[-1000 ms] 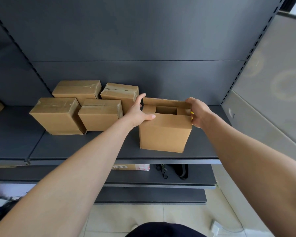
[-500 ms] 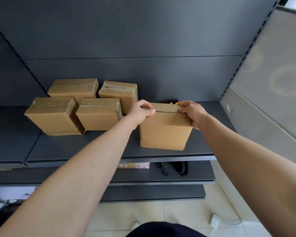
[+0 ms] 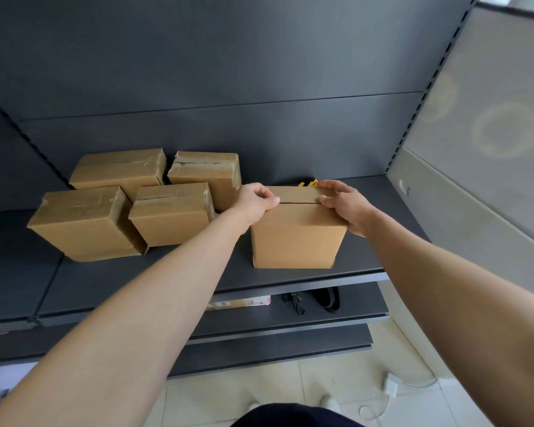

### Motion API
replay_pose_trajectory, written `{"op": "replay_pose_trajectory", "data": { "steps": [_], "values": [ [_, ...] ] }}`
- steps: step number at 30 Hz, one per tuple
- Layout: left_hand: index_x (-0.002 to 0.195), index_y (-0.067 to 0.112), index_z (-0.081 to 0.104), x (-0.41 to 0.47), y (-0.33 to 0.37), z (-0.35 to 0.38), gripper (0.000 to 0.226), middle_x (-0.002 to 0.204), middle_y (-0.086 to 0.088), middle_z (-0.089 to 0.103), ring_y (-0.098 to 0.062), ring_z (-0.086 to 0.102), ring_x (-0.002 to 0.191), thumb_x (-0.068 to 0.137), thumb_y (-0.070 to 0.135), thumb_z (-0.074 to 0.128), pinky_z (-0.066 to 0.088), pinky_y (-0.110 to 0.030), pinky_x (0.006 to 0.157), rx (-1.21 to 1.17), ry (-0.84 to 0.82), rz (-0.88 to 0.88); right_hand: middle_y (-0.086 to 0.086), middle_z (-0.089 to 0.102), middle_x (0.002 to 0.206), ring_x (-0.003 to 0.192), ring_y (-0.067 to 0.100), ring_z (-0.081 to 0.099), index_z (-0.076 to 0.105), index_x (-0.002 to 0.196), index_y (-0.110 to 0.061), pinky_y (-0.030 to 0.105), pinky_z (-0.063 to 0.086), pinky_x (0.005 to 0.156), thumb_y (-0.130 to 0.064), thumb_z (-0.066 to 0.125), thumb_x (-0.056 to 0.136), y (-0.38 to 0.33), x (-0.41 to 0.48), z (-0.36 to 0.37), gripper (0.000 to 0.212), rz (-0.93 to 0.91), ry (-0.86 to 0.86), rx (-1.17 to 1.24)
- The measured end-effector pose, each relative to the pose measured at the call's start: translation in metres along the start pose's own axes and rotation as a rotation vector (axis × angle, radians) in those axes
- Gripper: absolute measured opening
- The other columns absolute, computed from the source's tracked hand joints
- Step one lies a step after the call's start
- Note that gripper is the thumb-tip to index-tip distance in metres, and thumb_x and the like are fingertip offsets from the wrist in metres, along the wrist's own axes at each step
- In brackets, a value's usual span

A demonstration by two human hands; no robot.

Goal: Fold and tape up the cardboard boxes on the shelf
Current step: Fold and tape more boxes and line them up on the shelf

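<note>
— Where is the box that needs tape?
— The plain box stands upright on the shelf, over on the right and close to the front edge

— What is in it?
— I cannot tell. Its top flaps are folded down flat, with just a thin crack across the top. I see no tape on it

— What are the hands doing?
— The left hand curls its fingers round the top left corner of the plain box and grips it. The right hand lies over the top right corner, with its fingers laid on the flaps, pressing them down

— Any other boxes?
— Four taped boxes sit in a bunch to the left, two in front and two behind. All are closed and have shiny tape on top. The closest one is just beside the left wrist

— Is anything in the way?
— A small yellow thing peeks out right behind the plain box. I cannot tell what it is. On the lower shelf lie a flat carton with red marks and a black strap. A white plug lies on the floor
</note>
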State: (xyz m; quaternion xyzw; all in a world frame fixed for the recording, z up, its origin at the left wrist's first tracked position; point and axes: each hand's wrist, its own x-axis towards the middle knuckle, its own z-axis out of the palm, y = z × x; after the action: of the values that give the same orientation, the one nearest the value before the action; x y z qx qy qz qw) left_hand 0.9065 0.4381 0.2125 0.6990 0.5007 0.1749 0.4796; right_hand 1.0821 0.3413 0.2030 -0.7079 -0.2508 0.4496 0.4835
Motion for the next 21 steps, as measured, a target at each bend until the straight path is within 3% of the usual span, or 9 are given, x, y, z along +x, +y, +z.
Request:
{"op": "replay_pose_trajectory", "data": {
  "steps": [4, 7, 10, 13, 17, 19, 21],
  "values": [
    [0.116, 0.021, 0.057, 0.008, 0.004, -0.001, 0.027, 0.136, -0.002, 0.032, -0.022, 0.041, 0.121, 0.09, 0.019, 0.063, 0.04, -0.032, 0.101, 0.183, -0.03, 0.091, -0.004, 0.061, 0.098, 0.08, 0.014, 0.063, 0.06, 0.114, -0.032, 0.028, 0.055, 0.072, -0.012, 0.056, 0.094, 0.0, -0.001, 0.001, 0.029, -0.01, 0.03, -0.016],
    [0.118, 0.023, 0.063, 0.013, 0.008, 0.0, 0.03, 0.14, 0.001, 0.038, -0.021, 0.038, 0.128, 0.091, 0.011, 0.059, 0.035, -0.034, 0.108, 0.281, -0.08, 0.174, -0.002, 0.062, 0.099, 0.08, 0.015, 0.063, 0.06, 0.115, -0.031, 0.03, 0.056, 0.073, -0.013, 0.057, 0.094, 0.002, 0.0, 0.0, 0.028, -0.016, 0.038, -0.011],
    [0.112, 0.022, 0.068, 0.013, 0.016, 0.009, 0.031, 0.132, -0.001, 0.053, -0.022, 0.049, 0.121, 0.091, 0.005, 0.055, 0.04, -0.033, 0.104, 0.343, -0.069, 0.239, -0.002, 0.062, 0.098, 0.081, 0.014, 0.063, 0.06, 0.117, -0.03, 0.029, 0.056, 0.073, -0.013, 0.059, 0.092, 0.001, 0.003, -0.001, 0.03, -0.021, 0.037, -0.037],
    [0.103, 0.017, 0.071, 0.011, 0.02, 0.018, 0.018, 0.121, 0.001, 0.061, -0.018, 0.053, 0.115, 0.089, 0.015, 0.059, 0.037, -0.026, 0.093, 0.227, -0.102, 0.272, 0.0, 0.063, 0.102, 0.088, 0.018, 0.063, 0.062, 0.11, -0.031, 0.034, 0.055, 0.082, -0.013, 0.065, 0.087, -0.005, 0.01, -0.009, 0.029, 0.003, -0.021, -0.084],
    [0.094, 0.02, 0.066, 0.014, 0.016, 0.023, 0.008, 0.118, 0.003, 0.059, -0.017, 0.051, 0.115, 0.086, 0.022, 0.065, 0.04, -0.036, 0.1, 0.23, -0.063, 0.278, 0.001, 0.064, 0.114, 0.104, 0.017, 0.059, 0.064, 0.113, -0.024, 0.035, 0.045, 0.097, -0.016, 0.062, 0.089, -0.007, 0.027, -0.03, 0.025, 0.046, -0.156, -0.06],
    [0.094, 0.02, 0.063, 0.016, 0.015, 0.024, 0.007, 0.119, 0.003, 0.057, -0.017, 0.05, 0.116, 0.087, 0.022, 0.065, 0.04, -0.036, 0.101, 0.249, -0.065, 0.262, -0.001, 0.064, 0.114, 0.107, 0.015, 0.056, 0.064, 0.111, -0.02, 0.037, 0.041, 0.1, -0.016, 0.054, 0.093, -0.006, 0.041, -0.04, 0.021, 0.043, -0.081, -0.051],
    [0.094, 0.018, 0.063, 0.017, 0.017, 0.023, 0.008, 0.117, 0.003, 0.057, -0.015, 0.05, 0.113, 0.087, 0.02, 0.066, 0.038, -0.03, 0.095, 0.248, -0.071, 0.241, -0.001, 0.062, 0.11, 0.106, 0.015, 0.055, 0.065, 0.107, -0.018, 0.032, 0.042, 0.094, -0.009, 0.048, 0.095, -0.007, 0.054, -0.044, 0.023, 0.007, -0.023, -0.152]
  ]
}}
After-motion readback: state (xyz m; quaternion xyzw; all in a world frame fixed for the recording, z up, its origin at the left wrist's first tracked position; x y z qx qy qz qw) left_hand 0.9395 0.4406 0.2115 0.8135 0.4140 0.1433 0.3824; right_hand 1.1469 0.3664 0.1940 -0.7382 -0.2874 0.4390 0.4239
